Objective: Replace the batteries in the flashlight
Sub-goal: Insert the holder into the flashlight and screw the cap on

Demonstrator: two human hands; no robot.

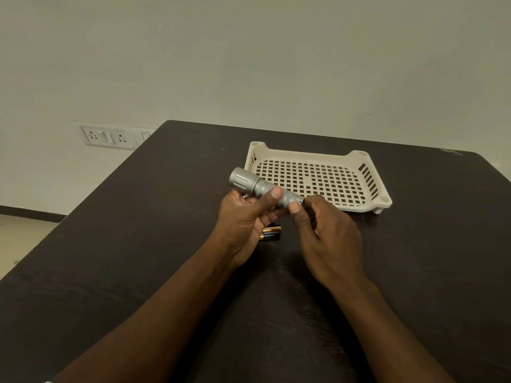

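Flashlight (260, 186) held above the tabletop (138, 244), long axis running left-to-right, head left; left hand (246, 217) wraps the barrel, right hand (323, 230) pinches the tail end, batteries (271, 234) lying just below.

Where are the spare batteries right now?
In the head view, the batteries lie on the dark table, just under the left hand, nearer the camera than the flashlight.

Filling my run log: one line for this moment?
left hand holds flashlight | right hand at tail end | batteries on table
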